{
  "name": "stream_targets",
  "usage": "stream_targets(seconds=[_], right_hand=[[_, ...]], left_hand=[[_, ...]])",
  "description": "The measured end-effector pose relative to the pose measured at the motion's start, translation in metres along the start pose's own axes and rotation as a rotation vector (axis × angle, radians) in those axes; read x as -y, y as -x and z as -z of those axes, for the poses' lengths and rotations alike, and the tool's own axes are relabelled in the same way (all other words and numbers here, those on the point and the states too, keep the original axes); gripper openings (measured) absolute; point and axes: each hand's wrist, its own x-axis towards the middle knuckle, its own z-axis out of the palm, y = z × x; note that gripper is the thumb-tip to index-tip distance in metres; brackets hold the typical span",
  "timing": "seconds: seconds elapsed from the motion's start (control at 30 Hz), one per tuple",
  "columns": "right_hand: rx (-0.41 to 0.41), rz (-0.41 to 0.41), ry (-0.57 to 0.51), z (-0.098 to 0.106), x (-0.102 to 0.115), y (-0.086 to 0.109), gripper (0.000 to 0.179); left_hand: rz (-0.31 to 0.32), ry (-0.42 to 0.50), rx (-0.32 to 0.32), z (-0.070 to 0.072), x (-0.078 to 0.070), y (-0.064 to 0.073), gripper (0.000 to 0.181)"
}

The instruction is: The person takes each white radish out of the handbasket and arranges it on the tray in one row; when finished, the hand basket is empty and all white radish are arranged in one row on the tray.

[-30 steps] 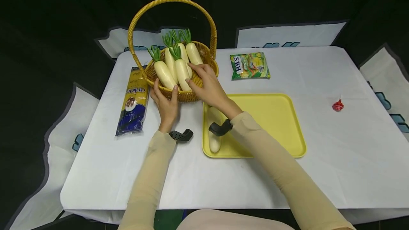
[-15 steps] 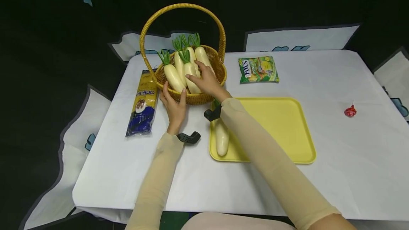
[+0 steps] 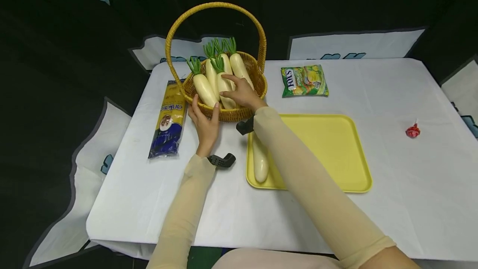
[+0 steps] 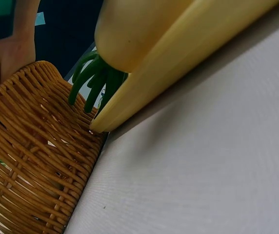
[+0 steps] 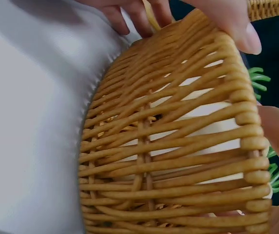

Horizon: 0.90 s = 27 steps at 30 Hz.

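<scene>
A yellow wicker basket (image 3: 235, 115) with a tall handle holds several white radishes with green tops. My left hand (image 3: 207, 130) grips its front-left wall, thumb at the rim; the right wrist view shows that thumb (image 5: 234, 24) against the wicker. Inside the basket, my right hand (image 3: 244, 94) has thumb and index finger at the sides of the front radish (image 3: 225, 82). Its other fingers are partly hidden. Another radish (image 3: 260, 161) lies along the left side of the yellow tray (image 3: 321, 144), its top covered by the right wrist; the left wrist view shows its green leaves (image 4: 98, 80).
A yellow-and-blue packet (image 3: 167, 121) lies left of the basket. Behind the tray is a green sweets bag (image 3: 304, 80), and a red wrapped lollipop (image 3: 413, 130) lies at the right. All rest on a white tablecloth (image 3: 149, 202).
The head view has shifted, so the scene sits farther right. My right hand has lowered slightly, its fingers closing in on the front radish. My left hand stays at the basket.
</scene>
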Motion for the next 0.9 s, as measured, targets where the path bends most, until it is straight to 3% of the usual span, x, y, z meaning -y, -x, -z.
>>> stream_targets(seconds=[0.23, 0.47, 0.67, 0.9], right_hand=[[0.079, -0.053, -0.036, 0.0011, 0.0021, -0.0011, 0.062], [0.115, -0.036, 0.078, -0.0033, 0.0030, -0.0019, 0.075], [0.102, -0.012, 0.169, -0.0081, 0.0030, -0.0013, 0.084], [0.066, -0.004, 0.140, -0.0074, 0.0023, -0.0006, 0.085]], left_hand=[[0.009, 0.007, 0.002, 0.0006, -0.0002, -0.0005, 0.072], [0.001, 0.003, -0.012, 0.0015, 0.0003, -0.0002, 0.073], [0.001, -0.005, -0.004, 0.0006, -0.0003, 0.0006, 0.073], [0.003, -0.001, -0.002, 0.0001, -0.0014, 0.0008, 0.072]])
